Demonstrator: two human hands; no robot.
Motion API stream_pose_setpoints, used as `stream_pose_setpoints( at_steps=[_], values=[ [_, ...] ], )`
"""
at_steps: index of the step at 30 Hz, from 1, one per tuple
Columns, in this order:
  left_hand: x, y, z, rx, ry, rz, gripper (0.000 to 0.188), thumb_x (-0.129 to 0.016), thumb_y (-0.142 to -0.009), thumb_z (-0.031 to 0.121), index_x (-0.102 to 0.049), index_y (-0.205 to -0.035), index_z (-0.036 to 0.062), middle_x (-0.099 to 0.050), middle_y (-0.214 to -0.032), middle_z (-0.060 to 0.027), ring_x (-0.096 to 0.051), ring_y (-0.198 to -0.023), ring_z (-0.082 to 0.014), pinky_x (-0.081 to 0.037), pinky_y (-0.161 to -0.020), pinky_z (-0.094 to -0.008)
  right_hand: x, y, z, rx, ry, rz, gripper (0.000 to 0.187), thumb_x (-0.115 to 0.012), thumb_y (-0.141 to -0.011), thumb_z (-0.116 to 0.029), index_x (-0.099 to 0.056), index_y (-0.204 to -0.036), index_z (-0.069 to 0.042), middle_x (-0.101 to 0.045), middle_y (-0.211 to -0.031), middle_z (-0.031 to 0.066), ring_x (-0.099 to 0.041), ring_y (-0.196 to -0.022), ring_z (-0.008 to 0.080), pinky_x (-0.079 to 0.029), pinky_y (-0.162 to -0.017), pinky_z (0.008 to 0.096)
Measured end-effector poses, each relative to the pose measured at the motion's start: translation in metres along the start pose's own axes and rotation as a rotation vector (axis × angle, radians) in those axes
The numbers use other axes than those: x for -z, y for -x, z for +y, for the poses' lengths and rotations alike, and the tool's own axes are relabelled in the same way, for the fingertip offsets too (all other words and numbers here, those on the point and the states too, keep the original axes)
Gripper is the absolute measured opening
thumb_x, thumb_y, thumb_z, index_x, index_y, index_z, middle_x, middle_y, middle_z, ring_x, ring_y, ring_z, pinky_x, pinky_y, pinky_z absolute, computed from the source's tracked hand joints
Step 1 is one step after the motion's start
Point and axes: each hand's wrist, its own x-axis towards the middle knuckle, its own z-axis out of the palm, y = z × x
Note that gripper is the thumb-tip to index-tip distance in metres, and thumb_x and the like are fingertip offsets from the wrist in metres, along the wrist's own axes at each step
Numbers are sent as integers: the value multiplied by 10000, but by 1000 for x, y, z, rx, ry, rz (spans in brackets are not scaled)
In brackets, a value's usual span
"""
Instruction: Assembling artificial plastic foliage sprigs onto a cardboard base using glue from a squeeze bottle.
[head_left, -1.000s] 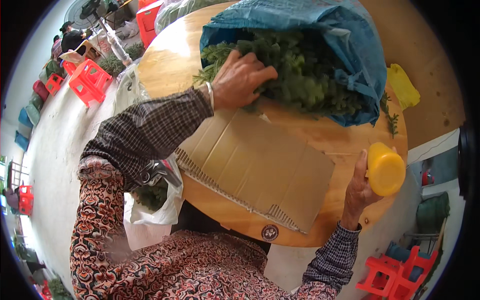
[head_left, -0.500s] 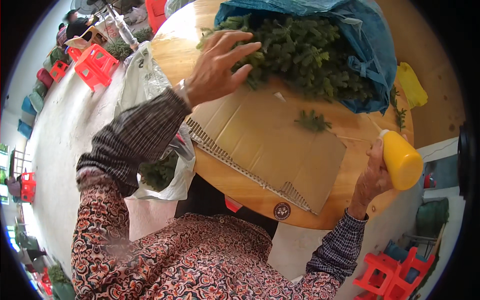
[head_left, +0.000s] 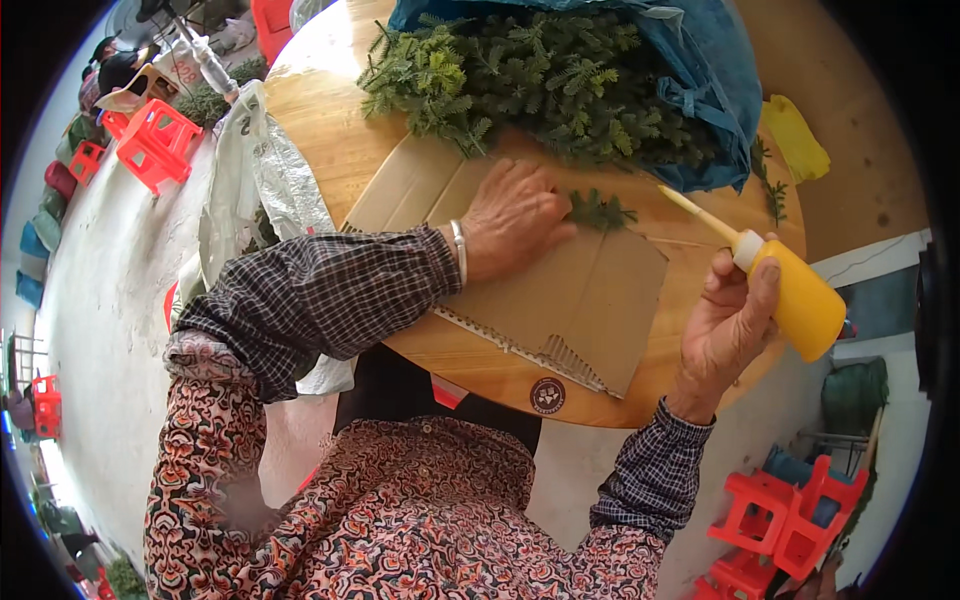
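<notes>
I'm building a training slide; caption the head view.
Left hand beside a green sprig, right hand holding a yellow bottle, blue bag of greenery beyond.

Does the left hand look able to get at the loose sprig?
Likely yes: the left hand is right beside the sprig, with nothing visible between them; the yellow bottle in the right hand is on the other side.

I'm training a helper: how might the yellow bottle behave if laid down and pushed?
The yellow bottle would probably roll, given its rounded body. It seems fairly light, as the right hand alone holds it up. Its long, thin nozzle might bend if bumped.
</notes>
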Motion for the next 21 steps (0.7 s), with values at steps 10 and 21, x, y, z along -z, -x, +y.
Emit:
stream_pose_setpoints(
  at_steps=[10, 21],
  values=[
    [61, 69, -2, -26, -27, -65, 157, -623, -830, 230, -663, -834, 78, -549, -872, -35, -508, -819, -196, -381, -779, -356, 22, 46, -3, -231, -234, -19, 499, -673, -847, -273, -466, -1245, -55, -581, -1055, 180, -604, -763, 193, -499, -625, 200],
    [78, 112, 9, 178, -41, -116, 161, -685, -777, 184, -628, -689, 62, -522, -751, -14, -468, -703, -142, -410, -637, -279, 17, 68, 12, -287, -188, -21, 543, -699, -820, -266, -456, -1256, -54, -570, -1098, 216, -619, -827, 236, -529, -692, 210]
  ],
)
